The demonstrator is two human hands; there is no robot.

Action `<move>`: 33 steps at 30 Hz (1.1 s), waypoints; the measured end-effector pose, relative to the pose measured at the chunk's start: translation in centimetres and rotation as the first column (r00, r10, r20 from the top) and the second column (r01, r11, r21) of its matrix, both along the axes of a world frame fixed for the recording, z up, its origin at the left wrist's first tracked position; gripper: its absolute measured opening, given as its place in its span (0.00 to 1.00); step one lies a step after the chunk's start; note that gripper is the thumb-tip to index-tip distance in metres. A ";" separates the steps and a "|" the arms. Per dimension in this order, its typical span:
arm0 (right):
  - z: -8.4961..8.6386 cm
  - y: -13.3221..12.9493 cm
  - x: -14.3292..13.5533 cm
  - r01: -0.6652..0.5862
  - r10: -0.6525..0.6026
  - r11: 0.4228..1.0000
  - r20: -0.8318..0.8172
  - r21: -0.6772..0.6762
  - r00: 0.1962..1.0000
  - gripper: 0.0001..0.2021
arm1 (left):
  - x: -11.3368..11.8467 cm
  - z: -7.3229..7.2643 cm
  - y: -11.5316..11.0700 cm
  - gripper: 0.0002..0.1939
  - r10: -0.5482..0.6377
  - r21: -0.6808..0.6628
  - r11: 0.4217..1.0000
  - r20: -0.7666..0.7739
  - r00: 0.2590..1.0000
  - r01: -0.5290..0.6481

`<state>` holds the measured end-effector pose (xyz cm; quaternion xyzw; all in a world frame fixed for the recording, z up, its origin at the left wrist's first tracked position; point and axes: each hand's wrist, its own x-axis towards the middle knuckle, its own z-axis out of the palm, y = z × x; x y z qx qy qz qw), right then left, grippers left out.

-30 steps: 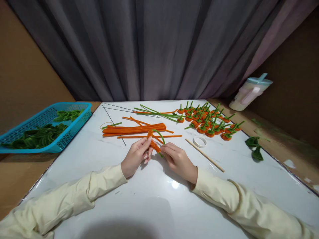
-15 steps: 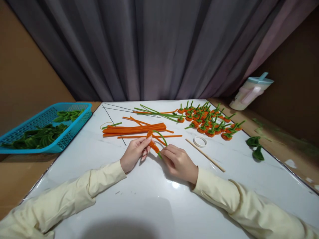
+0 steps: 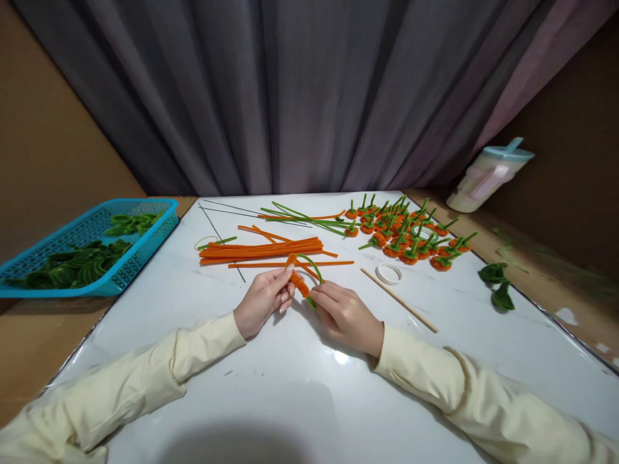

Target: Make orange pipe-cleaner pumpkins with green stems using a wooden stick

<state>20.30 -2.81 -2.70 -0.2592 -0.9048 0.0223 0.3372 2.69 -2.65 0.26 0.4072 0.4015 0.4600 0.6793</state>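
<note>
Orange coil (image 3: pixel 300 285) in my left grip (image 3: pixel 264 296): fuzzy chenille, matt, ridged. Green stem (image 3: pixel 313 263) in my right grip (image 3: pixel 345 312): same soft pile. Orange strips (image 3: pixel 261 251), fuzzy, matt. Small orange-and-green pieces (image 3: pixel 409 257), same plush nap. Loose green leaves (image 3: pixel 503 298), velvety, dull. Surface (image 3: pixel 280 399): smooth, glossy, white, faint marble veining, catches a bright glare spot. Blue basket (image 3: pixel 145 254): perforated plastic, slight sheen. Stick (image 3: pixel 399 301): pale wood, smooth. White ring (image 3: pixel 387 282): smooth, looks like plastic or card, can't tell. Dark rods (image 3: pixel 213 227): thin, wire-like. Tumbler (image 3: pixel 486 177): plastic-looking, smooth. My sleeves (image 3: pixel 207 345): cream cloth, creased, soft sheen. Curtain (image 3: pixel 300 96): heavy grey cloth, folded, mostly matt.
</note>
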 end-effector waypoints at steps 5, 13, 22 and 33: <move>0.1 0.1 -0.1 -0.009 0.009 1.000 -0.010 -0.008 1.000 0.09 | 0.1 0.1 -0.2 0.18 -0.031 0.003 1.000 0.033 0.999 0.031; 0.1 0.2 -0.2 -0.021 0.019 0.999 -0.061 -0.040 0.998 0.09 | 0.0 0.3 -0.2 0.17 -0.083 -0.021 0.996 0.069 0.994 0.084; 0.4 0.0 -0.3 -0.030 0.019 0.996 -0.132 -0.084 0.991 0.09 | -0.2 0.4 -0.2 0.18 -0.113 0.013 0.994 0.007 0.994 0.113; 0.8 0.5 -0.3 -0.019 -0.020 0.986 -0.234 -0.164 0.972 0.07 | -0.1 0.2 -0.1 0.17 -0.018 0.048 0.999 0.000 1.000 0.018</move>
